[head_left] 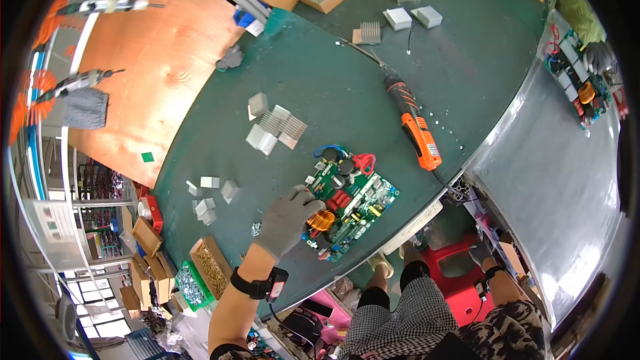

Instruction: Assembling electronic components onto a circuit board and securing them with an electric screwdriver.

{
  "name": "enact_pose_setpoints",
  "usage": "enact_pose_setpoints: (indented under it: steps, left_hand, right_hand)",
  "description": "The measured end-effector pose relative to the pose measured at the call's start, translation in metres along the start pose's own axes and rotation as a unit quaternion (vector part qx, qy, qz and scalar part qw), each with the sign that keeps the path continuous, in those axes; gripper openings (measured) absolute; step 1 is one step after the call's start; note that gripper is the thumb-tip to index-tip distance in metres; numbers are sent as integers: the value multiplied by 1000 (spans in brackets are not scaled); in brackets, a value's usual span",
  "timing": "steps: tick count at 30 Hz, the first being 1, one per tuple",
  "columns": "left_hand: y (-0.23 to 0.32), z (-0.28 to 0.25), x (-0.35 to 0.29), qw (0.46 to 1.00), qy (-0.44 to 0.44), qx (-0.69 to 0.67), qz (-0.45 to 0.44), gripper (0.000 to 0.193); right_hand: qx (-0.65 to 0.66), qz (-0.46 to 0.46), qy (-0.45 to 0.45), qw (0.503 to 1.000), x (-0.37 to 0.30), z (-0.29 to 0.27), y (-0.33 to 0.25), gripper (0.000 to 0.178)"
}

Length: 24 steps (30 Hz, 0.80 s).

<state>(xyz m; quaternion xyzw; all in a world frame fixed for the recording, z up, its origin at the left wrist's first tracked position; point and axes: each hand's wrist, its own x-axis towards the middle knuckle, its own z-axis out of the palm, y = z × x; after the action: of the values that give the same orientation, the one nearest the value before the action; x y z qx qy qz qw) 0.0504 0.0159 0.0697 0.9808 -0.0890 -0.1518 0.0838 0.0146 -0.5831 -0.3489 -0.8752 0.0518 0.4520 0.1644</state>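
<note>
My left hand (287, 219), in a grey glove, is closed at the left edge of a green circuit board (363, 217) lying on the green worktop. Its curled fingers lie beside the board's copper coil (321, 221). The board also carries dark cylinders, red parts and looped red and blue wires. My right hand (480, 252), gloved too, hangs low beside the red stool (460, 273), away from the worktop; its fingers are too small and shaded to read. An orange and black electric screwdriver (417, 135) lies beyond the board, to the right.
Finned heat sinks (279, 123) sit left of centre, more (399, 19) toward the back. Small silvery blocks (210, 182) lie at left, near a box of brass-coloured screws (212, 268). At far right, a co-worker's gloved hand (599, 58) is by another circuit board (579, 83).
</note>
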Motion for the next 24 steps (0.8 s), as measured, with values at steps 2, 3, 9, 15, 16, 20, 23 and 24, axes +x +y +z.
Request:
enact_pose_setpoints:
  steps: [2, 3, 9, 15, 16, 20, 23, 24]
  left_hand:
    - [-4, 12, 12, 1000, 4, 8, -16, 47]
    - [-3, 18, 12, 999, 35, 12, -11, 45]
    - [-1, 42, 6, 997, 53, -11, -51, 47]
    - [-6, 46, 6, 998, 44, -34, -35, 56]
    - [-7, 45, 5, 998, 40, -34, -33, 56]
    - [-9, 45, 3, 998, 22, -43, -43, 53]
    - [-9, 44, 4, 998, 28, -40, -43, 45]
    - [-9, 44, 5, 999, 21, -25, -42, 40]
  right_hand:
    - [-33, 28, -4, 999, -3, 17, 5, 26]
    - [-44, 39, -8, 998, -5, 25, 8, 27]
    - [-126, 77, -57, 987, -10, 90, 20, 33]
    - [-255, 80, -148, 952, -22, 132, 24, 39]
    - [-274, 75, -166, 944, -25, 134, 24, 40]
    - [-341, 43, -232, 910, -34, 144, 13, 44]
    - [-346, 67, -305, 885, -25, 169, -15, 52]
    - [-334, 88, -336, 877, -21, 178, -26, 58]
